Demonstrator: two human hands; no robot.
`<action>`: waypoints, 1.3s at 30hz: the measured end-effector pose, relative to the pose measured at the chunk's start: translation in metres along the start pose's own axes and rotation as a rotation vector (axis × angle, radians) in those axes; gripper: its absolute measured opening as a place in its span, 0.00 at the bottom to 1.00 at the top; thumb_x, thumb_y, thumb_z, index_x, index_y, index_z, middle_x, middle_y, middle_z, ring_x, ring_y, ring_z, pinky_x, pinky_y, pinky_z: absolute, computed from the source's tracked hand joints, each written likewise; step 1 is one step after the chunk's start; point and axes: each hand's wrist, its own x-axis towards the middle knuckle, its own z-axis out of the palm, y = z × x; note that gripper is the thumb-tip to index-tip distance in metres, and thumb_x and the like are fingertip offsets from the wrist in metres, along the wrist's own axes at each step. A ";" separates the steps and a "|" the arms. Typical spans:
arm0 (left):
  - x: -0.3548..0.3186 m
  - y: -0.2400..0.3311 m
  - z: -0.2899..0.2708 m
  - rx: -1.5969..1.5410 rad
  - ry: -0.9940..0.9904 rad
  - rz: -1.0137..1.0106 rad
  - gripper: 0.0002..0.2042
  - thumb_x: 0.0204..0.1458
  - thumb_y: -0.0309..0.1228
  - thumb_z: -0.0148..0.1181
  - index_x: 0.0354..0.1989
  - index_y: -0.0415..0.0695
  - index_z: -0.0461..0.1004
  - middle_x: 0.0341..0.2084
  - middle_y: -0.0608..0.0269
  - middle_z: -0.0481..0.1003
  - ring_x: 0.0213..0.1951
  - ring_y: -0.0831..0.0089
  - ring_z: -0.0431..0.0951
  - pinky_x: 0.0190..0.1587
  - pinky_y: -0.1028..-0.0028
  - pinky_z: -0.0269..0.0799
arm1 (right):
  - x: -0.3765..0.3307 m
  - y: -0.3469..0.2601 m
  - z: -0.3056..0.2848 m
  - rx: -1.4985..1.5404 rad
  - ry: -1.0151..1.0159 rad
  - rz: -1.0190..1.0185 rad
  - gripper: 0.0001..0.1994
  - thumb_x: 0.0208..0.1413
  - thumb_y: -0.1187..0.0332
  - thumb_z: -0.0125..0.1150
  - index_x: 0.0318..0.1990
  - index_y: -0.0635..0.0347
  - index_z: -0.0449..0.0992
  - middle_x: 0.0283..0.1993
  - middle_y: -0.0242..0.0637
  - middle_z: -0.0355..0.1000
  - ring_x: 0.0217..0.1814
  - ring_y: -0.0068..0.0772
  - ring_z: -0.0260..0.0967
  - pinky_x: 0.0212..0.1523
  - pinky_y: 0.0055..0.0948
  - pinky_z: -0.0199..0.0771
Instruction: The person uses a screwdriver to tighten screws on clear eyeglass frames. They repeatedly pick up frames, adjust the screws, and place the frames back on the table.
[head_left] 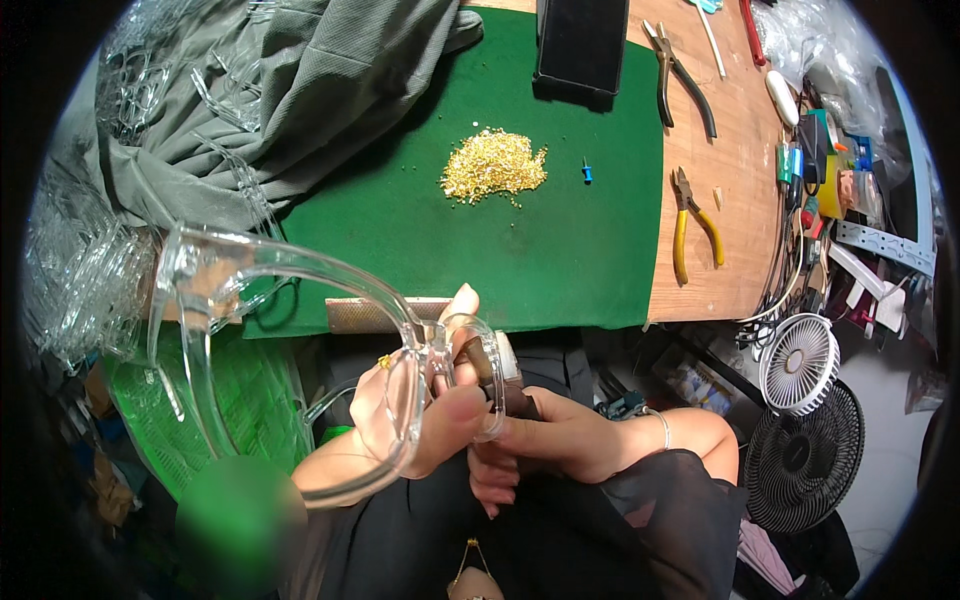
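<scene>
A clear plastic eyeglass frame (190,330) is raised close before me, one rim near and one temple end at the upper left. My left hand (400,415) is closed on it around the middle, thumb and fingers pinching near the far rim. Against that far rim, my right hand (560,435) is closed too, fingers curled. A dark brown piece with a white part (508,355) shows between the hands; its kind is partly hidden by fingers and the clear plastic.
On the green mat (580,260) lie a heap of tiny gold metal parts (495,165), a blue push pin (587,172) and a black tray-like thing (580,50). Yellow-handled cutters (696,225) and black-handled pliers (680,80) lie right. Grey cloth (340,90) and clear frames (95,270) fill the left.
</scene>
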 end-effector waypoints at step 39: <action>0.007 0.028 -0.019 -1.251 0.137 -0.376 0.18 0.46 0.23 0.57 0.39 0.43 0.53 0.40 0.41 0.66 0.36 0.47 0.75 0.36 0.60 0.76 | 0.030 -0.088 -0.073 -2.249 0.860 -0.613 0.12 0.37 0.76 0.60 0.33 0.61 0.69 0.28 0.39 0.65 0.32 0.43 0.63 0.34 0.32 0.58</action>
